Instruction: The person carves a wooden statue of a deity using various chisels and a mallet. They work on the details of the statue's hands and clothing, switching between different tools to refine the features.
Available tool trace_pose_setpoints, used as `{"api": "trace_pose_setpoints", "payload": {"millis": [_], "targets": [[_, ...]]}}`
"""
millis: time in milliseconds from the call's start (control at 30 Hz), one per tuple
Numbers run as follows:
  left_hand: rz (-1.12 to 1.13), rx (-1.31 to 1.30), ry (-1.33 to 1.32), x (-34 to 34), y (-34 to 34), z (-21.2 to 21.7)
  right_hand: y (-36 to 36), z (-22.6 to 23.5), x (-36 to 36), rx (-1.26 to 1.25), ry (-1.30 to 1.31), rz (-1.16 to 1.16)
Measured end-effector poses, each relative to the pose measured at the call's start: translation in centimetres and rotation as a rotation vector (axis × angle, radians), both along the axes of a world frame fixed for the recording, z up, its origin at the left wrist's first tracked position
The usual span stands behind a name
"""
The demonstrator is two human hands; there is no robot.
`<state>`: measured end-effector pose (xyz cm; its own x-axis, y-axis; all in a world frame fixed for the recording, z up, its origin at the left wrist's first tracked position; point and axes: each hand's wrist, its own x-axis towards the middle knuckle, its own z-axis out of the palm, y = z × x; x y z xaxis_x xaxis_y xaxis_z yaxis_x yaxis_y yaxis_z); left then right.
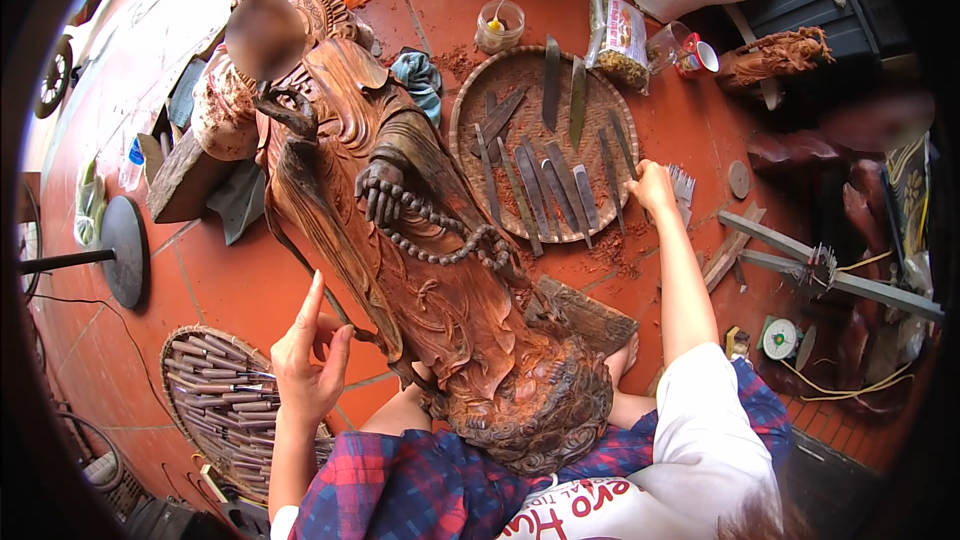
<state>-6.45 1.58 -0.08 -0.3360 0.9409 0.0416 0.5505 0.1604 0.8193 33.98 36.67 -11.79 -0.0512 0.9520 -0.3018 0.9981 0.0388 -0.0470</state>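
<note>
Big wooden statue (440, 305), with a round tray (604, 88) of blades (551, 83) beside it.
The statue slants from upper left to lower middle. The tray is upper middle; a lower-left basket (167, 377) holds brown sticks (215, 380). The left hand (308, 370) has finger and thumb apart. The right hand (655, 188), nearer the tray, is at the bottom end of a thin blade (623, 143) pointing up, slightly left; I can't tell if its fingers grip it.

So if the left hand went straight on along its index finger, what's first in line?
Probably the carved wooden statue: its near edge lies just ahead of the left hand. Depth is unclear, so it might pass above.
</note>
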Motion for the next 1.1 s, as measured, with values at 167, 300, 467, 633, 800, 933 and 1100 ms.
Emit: {"api": "trace_pose_setpoints", "payload": {"millis": [167, 300, 467, 633, 800, 933, 1100], "targets": [[0.056, -0.056, 0.025, 0.1, -0.4, -0.2, -2.5, 0.3, -3.3, 0.266, 0.223, 0.045], [0.057, -0.055, 0.026, 0.1, 0.1, -0.1, -4.5, 0.8, -6.3, 0.022, 0.404, -0.021], [0.025, -0.056, 0.075, 0.0, 0.1, 0.0, -6.9, 0.2, -7.8, -0.064, 0.455, -0.021], [0.068, -0.004, 0.104, -0.2, 0.3, 0.3, -8.5, -0.6, -9.2, -0.095, 0.472, -0.021], [0.032, -0.097, 0.087, -0.8, -0.3, 0.7, -9.8, -1.9, -10.6, -0.096, 0.537, 0.013], [0.039, -0.082, 0.037, -0.5, -0.3, 0.4, -10.7, -2.5, -11.3, -0.083, 0.548, 0.005], [0.021, -0.072, 0.067, -0.5, -0.3, 0.1, -10.9, -2.8, -11.4, -0.044, 0.64, 0.006]]}}
